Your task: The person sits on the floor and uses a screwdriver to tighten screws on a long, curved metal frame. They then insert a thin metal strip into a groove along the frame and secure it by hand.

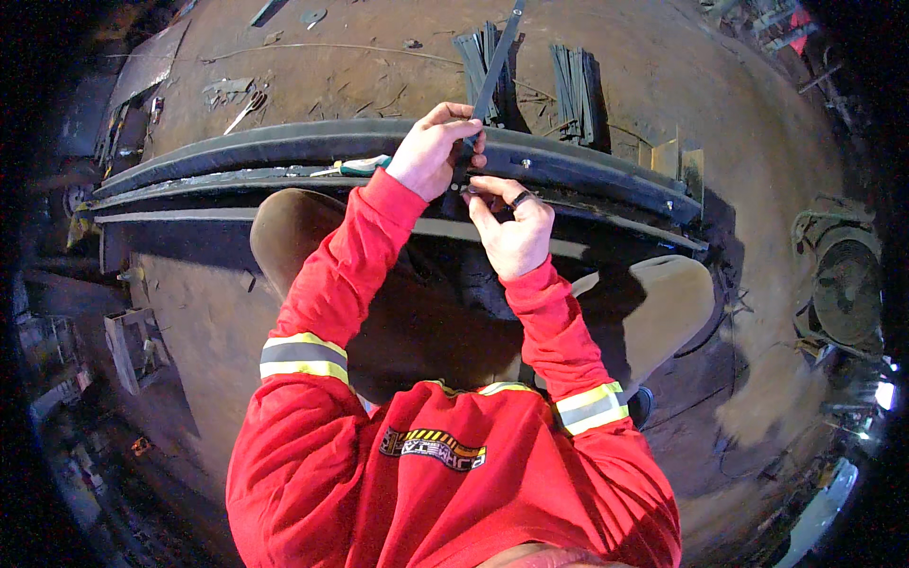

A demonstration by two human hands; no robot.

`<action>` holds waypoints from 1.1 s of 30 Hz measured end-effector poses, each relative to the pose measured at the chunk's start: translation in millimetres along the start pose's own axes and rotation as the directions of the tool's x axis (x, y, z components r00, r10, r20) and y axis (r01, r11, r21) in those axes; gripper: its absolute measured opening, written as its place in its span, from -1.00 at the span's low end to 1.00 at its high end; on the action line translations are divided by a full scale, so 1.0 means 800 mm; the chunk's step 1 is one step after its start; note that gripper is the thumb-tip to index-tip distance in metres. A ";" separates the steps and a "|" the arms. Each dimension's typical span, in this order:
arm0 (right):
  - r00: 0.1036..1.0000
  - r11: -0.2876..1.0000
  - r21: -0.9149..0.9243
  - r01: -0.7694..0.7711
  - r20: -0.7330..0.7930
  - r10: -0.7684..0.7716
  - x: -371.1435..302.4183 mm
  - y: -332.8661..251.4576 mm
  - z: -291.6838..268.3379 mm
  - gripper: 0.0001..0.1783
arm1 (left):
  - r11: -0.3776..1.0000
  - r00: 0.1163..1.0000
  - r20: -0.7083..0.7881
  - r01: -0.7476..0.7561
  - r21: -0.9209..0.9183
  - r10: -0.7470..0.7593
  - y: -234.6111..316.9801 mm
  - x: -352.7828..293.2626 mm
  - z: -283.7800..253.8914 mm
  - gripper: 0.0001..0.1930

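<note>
My left hand [437,151] is closed around a long flat dark metal strip [496,62], which slants up and to the right, away from me. Just below it, my right hand [516,222] pinches thumb and fingertips together at the strip's near end; whatever small piece is between them is too small to name. Both hands are over a long dark metal beam [284,142] that crosses in front of me, with bolts or holes showing along it. A tool with a green handle [365,167] lies on the beam beside my left wrist.
Two bundles of dark flat strips, a left bundle [473,59] and a right bundle [574,95], lie on the brown floor beyond the beam. A scissor-like tool [248,110] rests at the far left. A round dark coil-like object [847,289] sits at the right.
</note>
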State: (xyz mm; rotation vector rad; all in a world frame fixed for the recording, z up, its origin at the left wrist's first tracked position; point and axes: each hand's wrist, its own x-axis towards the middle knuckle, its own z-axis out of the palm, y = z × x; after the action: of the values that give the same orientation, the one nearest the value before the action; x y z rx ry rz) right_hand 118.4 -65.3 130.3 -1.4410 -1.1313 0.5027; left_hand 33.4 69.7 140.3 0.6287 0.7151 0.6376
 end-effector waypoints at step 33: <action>0.933 0.892 -0.277 0.357 0.060 -0.355 -0.008 0.003 0.003 -0.71 | 1.000 0.999 0.053 0.007 -0.014 -0.007 -0.012 -0.007 0.011 -0.88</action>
State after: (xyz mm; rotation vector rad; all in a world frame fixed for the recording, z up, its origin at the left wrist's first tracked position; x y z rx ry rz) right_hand 114.6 -69.4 125.9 -1.4262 -1.4823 0.0863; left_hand 39.7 57.1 140.4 0.6271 0.6626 0.6170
